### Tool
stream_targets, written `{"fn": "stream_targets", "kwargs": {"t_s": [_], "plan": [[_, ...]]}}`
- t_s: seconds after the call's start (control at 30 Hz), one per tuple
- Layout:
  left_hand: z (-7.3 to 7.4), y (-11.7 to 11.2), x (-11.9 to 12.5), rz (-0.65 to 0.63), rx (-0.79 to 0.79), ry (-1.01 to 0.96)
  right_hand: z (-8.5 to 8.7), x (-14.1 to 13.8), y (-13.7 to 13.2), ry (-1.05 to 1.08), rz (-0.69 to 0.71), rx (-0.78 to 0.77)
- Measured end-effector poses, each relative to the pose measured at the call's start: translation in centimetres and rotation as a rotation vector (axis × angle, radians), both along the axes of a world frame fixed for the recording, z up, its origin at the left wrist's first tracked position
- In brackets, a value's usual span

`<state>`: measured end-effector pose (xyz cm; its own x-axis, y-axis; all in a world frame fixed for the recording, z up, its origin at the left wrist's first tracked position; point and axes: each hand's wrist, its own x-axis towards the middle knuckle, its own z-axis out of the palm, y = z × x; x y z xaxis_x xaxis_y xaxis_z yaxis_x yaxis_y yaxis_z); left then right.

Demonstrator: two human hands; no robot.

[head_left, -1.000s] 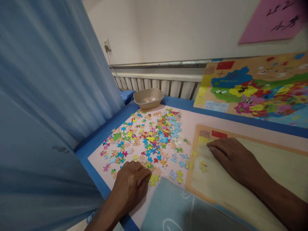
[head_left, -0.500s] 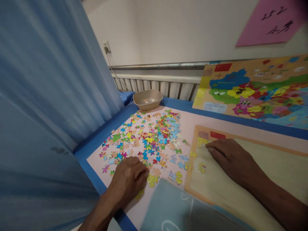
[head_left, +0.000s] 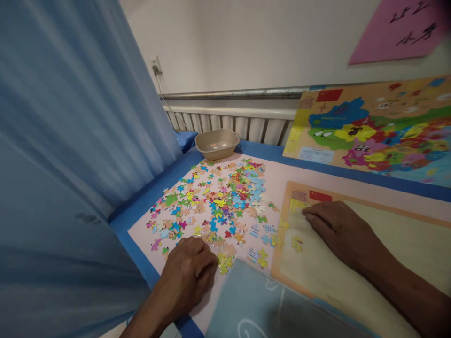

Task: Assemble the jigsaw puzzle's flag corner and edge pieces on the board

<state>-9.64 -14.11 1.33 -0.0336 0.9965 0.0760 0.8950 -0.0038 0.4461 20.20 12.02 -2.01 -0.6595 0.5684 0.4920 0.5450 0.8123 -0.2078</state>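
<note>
Several coloured jigsaw pieces (head_left: 218,202) lie scattered on a pink mat (head_left: 278,180). My left hand (head_left: 188,274) rests at the near edge of the scatter with its fingers curled over yellow pieces (head_left: 224,262); what it holds, if anything, is hidden. My right hand (head_left: 338,230) lies flat, fingers stretched out, on the puzzle board (head_left: 398,249), fingertips beside the few pieces set in the board's top-left corner (head_left: 299,202).
A beige bowl (head_left: 217,144) with a few pieces stands at the far edge of the mat. A finished map puzzle (head_left: 373,129) leans against the radiator. A blue curtain (head_left: 70,155) hangs at the left. A light blue cloth (head_left: 260,305) lies near me.
My left hand shifted slightly among the yellow pieces at the near edge. My right hand stayed on the board. The view wobbled a little.
</note>
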Motion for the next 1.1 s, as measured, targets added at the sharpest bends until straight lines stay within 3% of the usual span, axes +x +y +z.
{"fn": "stream_targets", "kwargs": {"t_s": [0.27,0.5,0.73,1.1], "plan": [[-0.2,1.4,0.0,0.128,-0.054,0.054,0.2,-0.1,0.0,-0.004,-0.012,-0.052],[-0.1,1.3,-1.0,0.123,-0.067,0.092,0.4,-0.1,-0.2,-0.012,-0.015,-0.055],[0.2,1.1,-0.6,0.117,-0.078,0.076,0.1,0.0,0.1,0.021,-0.014,-0.086],[-2.5,1.0,-2.6,-0.026,0.023,0.228,1.5,-0.1,-1.4,0.086,-0.059,-0.16]]}}
